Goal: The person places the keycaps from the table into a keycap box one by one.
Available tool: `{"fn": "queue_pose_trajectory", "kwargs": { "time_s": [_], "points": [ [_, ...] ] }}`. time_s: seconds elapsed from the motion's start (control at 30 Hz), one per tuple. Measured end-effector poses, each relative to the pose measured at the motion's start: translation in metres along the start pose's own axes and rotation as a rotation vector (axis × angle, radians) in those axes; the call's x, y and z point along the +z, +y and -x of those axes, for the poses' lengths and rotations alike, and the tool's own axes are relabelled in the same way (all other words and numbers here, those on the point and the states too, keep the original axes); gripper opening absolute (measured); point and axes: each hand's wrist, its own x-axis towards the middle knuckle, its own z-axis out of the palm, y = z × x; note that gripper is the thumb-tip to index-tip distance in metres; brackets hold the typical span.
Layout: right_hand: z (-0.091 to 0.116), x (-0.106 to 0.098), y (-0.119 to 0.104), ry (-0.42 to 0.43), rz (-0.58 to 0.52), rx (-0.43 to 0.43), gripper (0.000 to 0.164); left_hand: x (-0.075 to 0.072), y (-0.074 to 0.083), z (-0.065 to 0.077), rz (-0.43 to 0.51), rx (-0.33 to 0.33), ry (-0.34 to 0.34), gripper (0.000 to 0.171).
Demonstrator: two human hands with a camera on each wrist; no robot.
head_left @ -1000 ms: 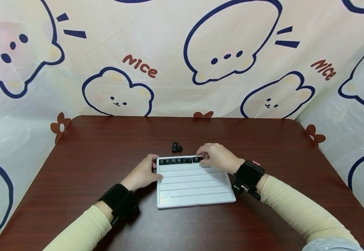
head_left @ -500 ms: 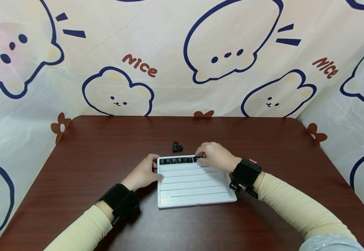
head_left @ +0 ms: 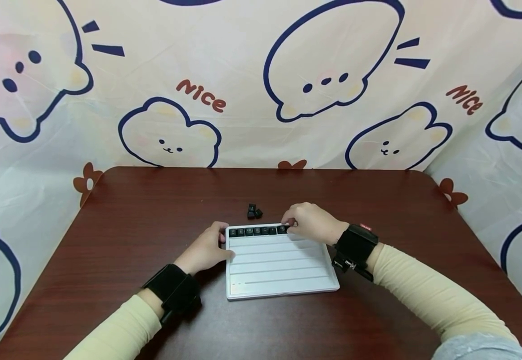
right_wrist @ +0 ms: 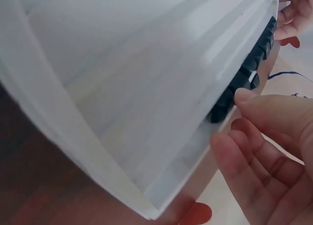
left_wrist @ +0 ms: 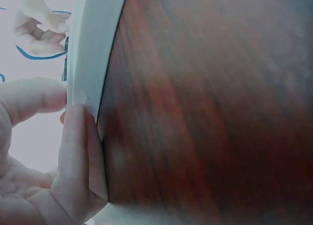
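Observation:
A white tray (head_left: 279,272) with raised ridges lies on the table, a row of black keycaps (head_left: 257,231) along its far groove. My left hand (head_left: 204,248) grips the tray's left edge; in the left wrist view the thumb lies over the rim and the fingers (left_wrist: 76,146) against the side wall. At the right end of the row is my right hand (head_left: 316,223). In the right wrist view its thumb touches a keycap (right_wrist: 225,103), while the index fingertip sits apart from it, close by the rim. One keycap (right_wrist: 254,79) sticks out from the row.
Several loose black keycaps (head_left: 253,212) lie on the brown table (head_left: 188,195) just behind the tray. A cartoon-printed cloth (head_left: 242,60) hangs around the table's far side and flanks. Each wrist wears a black band.
The right hand has shifted only slightly at the right end of the keycap row. The left hand keeps its hold on the tray, and the loose keycaps stay put.

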Motion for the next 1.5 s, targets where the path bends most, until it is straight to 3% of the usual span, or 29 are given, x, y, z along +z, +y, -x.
{"fn": "queue_pose_trajectory", "kwargs": {
  "time_s": [0.47, 1.0, 1.27, 1.5],
  "points": [
    [-0.023, -0.021, 0.002, -0.075, 0.009, -0.082, 0.022, 0.002, -0.007, 0.006, 0.003, 0.008, 0.003, 0.071],
    [-0.062, -0.011, -0.008, -0.180, -0.013, -0.163, 0.029, 0.001, -0.006, 0.004, 0.004, 0.012, -0.001, 0.072],
    [-0.078, -0.006, -0.011, -0.180, 0.084, -0.210, 0.026, 0.000, -0.003, 0.002, 0.009, 0.014, -0.005, 0.070],
    [-0.084, -0.005, -0.013, -0.185, 0.103, -0.196, 0.022, -0.001, 0.001, 0.001, 0.014, 0.012, -0.014, 0.071]
  ]
}}
